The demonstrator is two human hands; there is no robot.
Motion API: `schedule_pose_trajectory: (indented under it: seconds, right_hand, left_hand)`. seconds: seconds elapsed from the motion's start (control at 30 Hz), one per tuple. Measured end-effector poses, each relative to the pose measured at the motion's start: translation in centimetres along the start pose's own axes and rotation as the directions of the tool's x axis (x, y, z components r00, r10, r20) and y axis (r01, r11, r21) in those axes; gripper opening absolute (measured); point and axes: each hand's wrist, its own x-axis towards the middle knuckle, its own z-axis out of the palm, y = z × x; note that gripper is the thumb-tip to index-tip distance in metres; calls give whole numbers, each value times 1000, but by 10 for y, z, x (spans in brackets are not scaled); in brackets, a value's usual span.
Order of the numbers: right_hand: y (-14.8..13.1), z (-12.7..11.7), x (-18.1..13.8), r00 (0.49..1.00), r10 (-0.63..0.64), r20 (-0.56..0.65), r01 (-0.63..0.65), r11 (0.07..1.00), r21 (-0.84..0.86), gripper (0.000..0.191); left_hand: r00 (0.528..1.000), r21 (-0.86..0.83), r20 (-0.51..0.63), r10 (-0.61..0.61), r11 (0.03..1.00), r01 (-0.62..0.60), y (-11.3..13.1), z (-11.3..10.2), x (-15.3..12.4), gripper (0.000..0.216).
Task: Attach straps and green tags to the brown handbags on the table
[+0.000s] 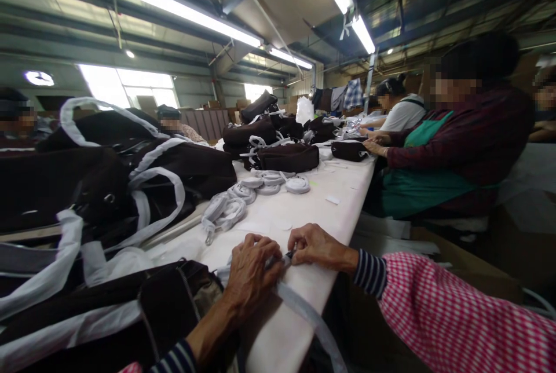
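Over the near part of the white table point(278, 335), my left hand point(252, 274) is closed on a strap point(306, 310) in a pale wrapping. One length of the strap hangs down past the table's front edge. My right hand point(313, 245), just to the right, pinches a small dark piece at the strap's end; its exact kind is too small to make out. Beyond my hands lie several coiled wrapped straps point(297, 185), some with metal clips. A dark bag point(163, 297) with a zip rests beside my left forearm.
Dark bags with white-wrapped handles point(186, 170) are heaped along the left. More bags point(289, 157) stand further up the table. At the right edge a co-worker in a green apron point(423, 190) handles a small dark bag point(348, 151). Cardboard point(467, 263) sits below the table at right.
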Motion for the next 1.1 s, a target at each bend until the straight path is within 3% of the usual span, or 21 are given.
schedule_pose_trajectory:
  seconds: [0.1,0.23,0.3,0.47,0.53,0.6,0.7,0.77,0.93,1.1]
  right_hand:
    - [-1,6,-5,987,-115,-110,105,990,-89,12]
    - [-6,13,-13,960,-183,-211,150,975,-162,8]
    - [-12,15,-16,951,-221,-216,173,960,-220,7]
    - [-25,16,-17,930,-325,-174,256,909,-328,10]
    - [-25,16,-17,948,-271,-164,231,947,-225,12]
    - [-25,15,-16,979,-171,-115,172,985,2,17]
    - [-27,11,-13,999,-37,-31,46,941,336,27]
    - [-32,8,-10,1000,31,0,-28,893,449,30]
    - [-39,5,-4,983,120,137,-172,860,480,34]
    - [-26,9,0,995,47,83,-73,930,359,16]
  left_hand:
    - [1000,-77,-15,-10,997,9,-1,-2,1,22]
    - [985,-205,-29,-170,965,161,2,-8,5,34]
    - [979,-252,-29,-203,949,189,2,-10,7,37]
    - [988,-249,-28,-152,958,140,-2,-11,7,39]
    - [988,-245,-39,-149,960,135,-4,-10,6,37]
    - [987,-249,-56,-148,960,130,-5,-11,6,38]
    - [988,-287,-84,-132,952,103,-6,-13,6,39]
    - [988,-313,-100,-120,946,83,-5,-15,6,38]
    - [985,-335,-133,-113,940,63,-5,-17,7,34]
    - [987,-321,-120,-104,945,60,-7,-15,8,34]
